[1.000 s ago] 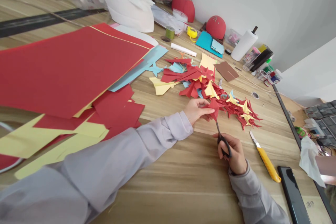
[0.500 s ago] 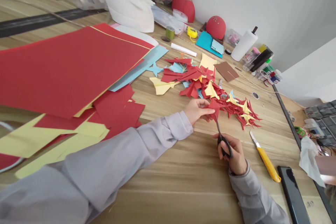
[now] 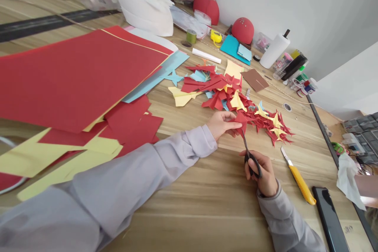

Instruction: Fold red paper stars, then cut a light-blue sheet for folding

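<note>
Between the thumb and fingers of my left hand [image 3: 222, 125] is a small piece of red paper [image 3: 242, 123]. My right hand [image 3: 262, 171] grips a pair of black-handled scissors [image 3: 247, 151], fingers closed round the handles. The scissor blades point up and away, their tips at the lower edge of the red paper. Just beyond my left hand lies a heap of red, yellow and blue cut paper [image 3: 217, 86]. Red and yellow star-shaped pieces [image 3: 274, 126] spread to its right.
Large red sheets [image 3: 73, 75] and yellow strips [image 3: 97, 147] cover the left side. A yellow utility knife [image 3: 299, 179], blade exposed, and a black phone [image 3: 330, 220] lie right of my right hand. Bottles [image 3: 293, 67], a tape measure [image 3: 216, 37] and a paper roll [image 3: 275, 50] stand along the wall.
</note>
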The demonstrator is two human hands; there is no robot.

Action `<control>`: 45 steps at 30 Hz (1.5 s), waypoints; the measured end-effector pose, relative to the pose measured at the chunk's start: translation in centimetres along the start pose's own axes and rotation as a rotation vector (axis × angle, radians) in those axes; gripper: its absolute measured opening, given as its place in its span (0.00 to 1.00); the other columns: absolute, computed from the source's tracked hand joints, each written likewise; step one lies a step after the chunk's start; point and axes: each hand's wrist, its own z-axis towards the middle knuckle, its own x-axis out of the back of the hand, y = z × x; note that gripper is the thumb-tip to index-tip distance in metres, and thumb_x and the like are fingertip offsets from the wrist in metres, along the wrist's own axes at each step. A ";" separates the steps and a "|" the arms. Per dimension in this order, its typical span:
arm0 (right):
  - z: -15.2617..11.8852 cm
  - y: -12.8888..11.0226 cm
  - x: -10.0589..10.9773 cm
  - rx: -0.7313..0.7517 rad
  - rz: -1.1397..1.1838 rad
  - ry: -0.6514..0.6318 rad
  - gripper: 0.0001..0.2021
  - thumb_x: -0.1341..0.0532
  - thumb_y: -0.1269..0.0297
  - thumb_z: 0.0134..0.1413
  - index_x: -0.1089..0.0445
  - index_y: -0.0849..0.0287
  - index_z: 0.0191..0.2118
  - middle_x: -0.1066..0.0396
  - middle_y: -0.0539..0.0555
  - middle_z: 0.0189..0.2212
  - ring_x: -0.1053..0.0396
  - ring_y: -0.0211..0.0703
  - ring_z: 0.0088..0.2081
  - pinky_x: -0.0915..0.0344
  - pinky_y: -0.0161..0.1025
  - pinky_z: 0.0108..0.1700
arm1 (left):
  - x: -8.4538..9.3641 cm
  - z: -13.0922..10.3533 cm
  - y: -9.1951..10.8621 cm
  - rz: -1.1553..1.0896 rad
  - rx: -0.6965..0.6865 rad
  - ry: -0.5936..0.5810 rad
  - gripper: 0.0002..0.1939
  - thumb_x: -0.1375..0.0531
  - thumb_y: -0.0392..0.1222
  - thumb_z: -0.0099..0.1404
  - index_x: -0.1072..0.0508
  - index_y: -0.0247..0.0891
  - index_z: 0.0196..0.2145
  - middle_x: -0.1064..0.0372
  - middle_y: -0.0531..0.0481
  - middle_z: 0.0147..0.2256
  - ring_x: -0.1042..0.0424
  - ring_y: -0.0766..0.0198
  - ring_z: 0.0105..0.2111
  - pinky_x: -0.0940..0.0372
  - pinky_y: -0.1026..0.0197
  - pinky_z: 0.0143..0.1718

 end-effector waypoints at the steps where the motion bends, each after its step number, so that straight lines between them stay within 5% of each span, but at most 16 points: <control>1: 0.0 0.0 0.0 -0.002 -0.001 0.001 0.23 0.39 0.48 0.50 0.28 0.66 0.42 0.38 0.46 0.11 0.52 0.29 0.12 0.58 0.30 0.15 | 0.0 0.0 0.0 0.000 0.001 0.000 0.20 0.26 0.40 0.36 0.31 0.31 0.23 0.28 0.49 0.18 0.30 0.65 0.16 0.33 0.65 0.16; 45: 0.3 -0.8 -0.7 0.001 -0.064 0.034 0.23 0.39 0.46 0.47 0.29 0.64 0.39 0.42 0.44 0.11 0.51 0.30 0.13 0.54 0.31 0.16 | 0.0 0.2 -0.3 -0.037 -0.039 0.065 0.17 0.27 0.36 0.38 0.31 0.31 0.23 0.29 0.50 0.19 0.29 0.65 0.17 0.32 0.64 0.18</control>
